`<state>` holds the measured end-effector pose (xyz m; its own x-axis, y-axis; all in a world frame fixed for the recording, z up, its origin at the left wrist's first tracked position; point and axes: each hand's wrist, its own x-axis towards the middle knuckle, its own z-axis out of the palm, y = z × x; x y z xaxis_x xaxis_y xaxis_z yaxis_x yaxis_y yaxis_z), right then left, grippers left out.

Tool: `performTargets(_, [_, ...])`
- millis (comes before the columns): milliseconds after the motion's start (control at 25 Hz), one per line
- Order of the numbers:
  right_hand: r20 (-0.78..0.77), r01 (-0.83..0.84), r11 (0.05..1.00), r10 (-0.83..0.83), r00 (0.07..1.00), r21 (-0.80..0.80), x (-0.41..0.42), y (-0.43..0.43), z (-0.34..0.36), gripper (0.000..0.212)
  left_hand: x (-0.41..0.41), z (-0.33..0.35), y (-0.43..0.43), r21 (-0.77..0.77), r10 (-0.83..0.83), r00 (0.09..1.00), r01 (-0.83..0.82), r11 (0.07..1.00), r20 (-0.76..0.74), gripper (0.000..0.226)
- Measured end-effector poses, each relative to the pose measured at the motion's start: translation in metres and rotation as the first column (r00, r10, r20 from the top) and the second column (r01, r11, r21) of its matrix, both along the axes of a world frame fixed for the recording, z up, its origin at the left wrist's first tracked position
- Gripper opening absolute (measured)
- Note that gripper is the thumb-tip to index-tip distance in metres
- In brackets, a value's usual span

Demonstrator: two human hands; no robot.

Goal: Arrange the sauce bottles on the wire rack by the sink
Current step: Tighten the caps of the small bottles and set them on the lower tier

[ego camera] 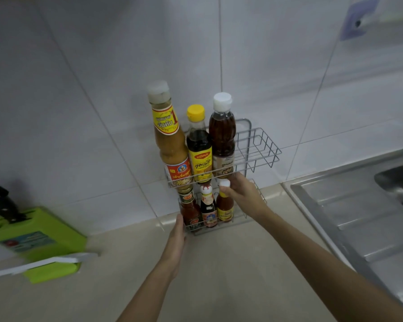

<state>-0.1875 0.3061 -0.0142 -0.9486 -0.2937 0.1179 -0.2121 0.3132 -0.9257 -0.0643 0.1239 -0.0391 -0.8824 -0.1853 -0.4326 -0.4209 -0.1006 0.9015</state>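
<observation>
Dim, even indoor light falls across the white tiled wall (79, 89), which reads grey-blue and darkens toward the upper corners. Soft shadows sit behind the grey wire rack (256, 147) and beneath the bright green plastic knife block (40, 235). Pale streaks of glare run along the stainless steel sink drainboard (358, 217). Wide-angle distortion bends the tile joints outward near the frame edges. The purple wall hook (358, 17) at upper right is smeared and out of focus; fine detail is soft throughout.
</observation>
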Motion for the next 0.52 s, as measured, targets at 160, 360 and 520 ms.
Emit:
performTargets(160, [0.072,-0.032,0.999,0.03,0.997,0.035,-0.008,0.002,0.0,0.037,-0.003,0.002,0.002,-0.026,0.008,1.0,-0.008,1.0,-0.007,0.056])
performTargets(360, [0.08,0.01,0.996,-0.017,0.997,0.086,0.011,0.021,-0.009,0.041,0.001,0.004,-0.003,-0.102,-0.012,1.0,0.011,0.995,-0.009,0.057])
performTargets(520, [-0.031,0.104,0.976,-0.1,0.994,0.193,0.083,0.051,-0.034,0.021,0.028,0.003,-0.013,-0.206,0.104,0.991,-0.119,0.971,-0.083,0.043])
